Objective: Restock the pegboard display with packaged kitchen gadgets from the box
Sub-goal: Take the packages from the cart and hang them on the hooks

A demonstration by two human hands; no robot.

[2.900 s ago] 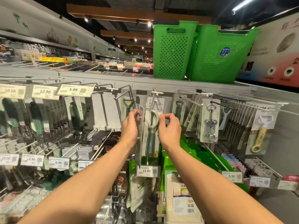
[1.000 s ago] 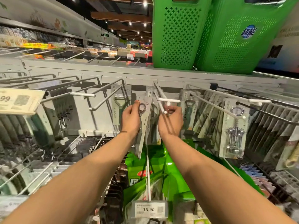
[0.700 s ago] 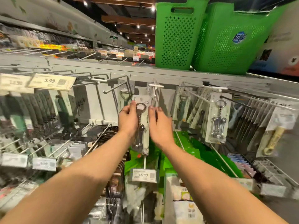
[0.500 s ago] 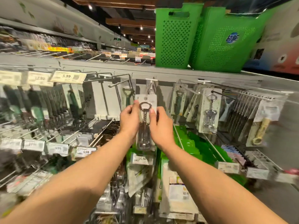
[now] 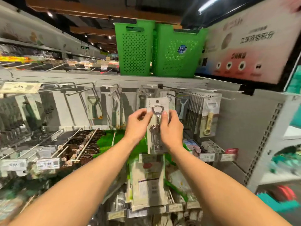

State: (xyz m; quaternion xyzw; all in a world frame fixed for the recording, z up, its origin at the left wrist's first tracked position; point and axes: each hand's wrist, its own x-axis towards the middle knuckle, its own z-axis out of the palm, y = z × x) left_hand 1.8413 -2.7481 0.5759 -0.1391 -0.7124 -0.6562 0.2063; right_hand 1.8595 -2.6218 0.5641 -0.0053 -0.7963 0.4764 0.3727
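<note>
corkscrew card (image 5: 157, 128) upright between both hands, left hand (image 5: 137, 126) and right hand (image 5: 171, 128) pinching its edges

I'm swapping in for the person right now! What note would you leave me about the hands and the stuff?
Left hand: fingers pinch the left edge of the corkscrew pack.
Right hand: grips its right edge, thumb on the front.
Pack: held upright in front of the pegboard; its hang hole looks free, not on a hook.
Done: packs such as a peeler already hang on the board.
Left: slide the hole onto a hook, then fetch more from the box, which is out of view.
</note>
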